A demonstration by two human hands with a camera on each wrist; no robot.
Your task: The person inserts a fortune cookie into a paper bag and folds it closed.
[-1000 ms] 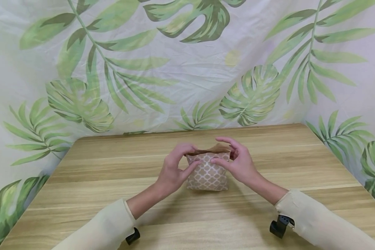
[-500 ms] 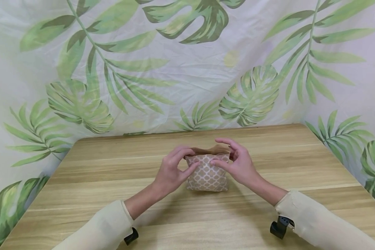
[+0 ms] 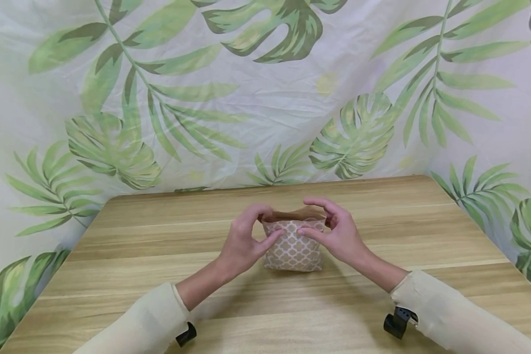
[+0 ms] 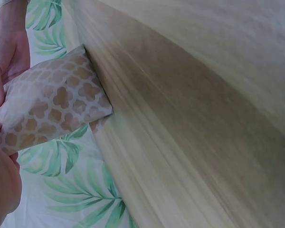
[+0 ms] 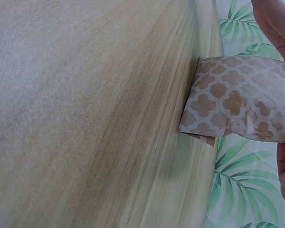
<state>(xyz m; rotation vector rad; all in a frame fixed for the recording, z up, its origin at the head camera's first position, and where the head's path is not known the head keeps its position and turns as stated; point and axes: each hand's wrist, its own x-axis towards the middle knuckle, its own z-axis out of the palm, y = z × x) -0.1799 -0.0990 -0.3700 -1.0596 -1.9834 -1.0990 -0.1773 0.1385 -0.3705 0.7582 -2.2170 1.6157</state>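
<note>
A small brown paper bag (image 3: 294, 250) with a white lattice print stands upright on the wooden table, its mouth gaping at the top. My left hand (image 3: 244, 243) grips the bag's left top edge, thumb on the printed front and fingers at the rim behind. On the other side, my right hand (image 3: 339, 233) holds the right top edge with its thumb against the front, while its index finger sticks out above the rim. Both wrist views show the bag's printed front (image 4: 57, 102) and its lower edge at the tabletop. What the bag contains is hidden.
The wood-grain table (image 3: 159, 250) spreads around the bag on all sides. Behind it hangs a white cloth (image 3: 265, 108) printed with green leaves. Black straps (image 3: 397, 322) show under the cream sleeves (image 3: 451, 309).
The left fingers have shifted at the rim, reaching across the left corner and then drawing back behind it. The bag's mouth looks slightly wider. The right hand has hardly moved.
</note>
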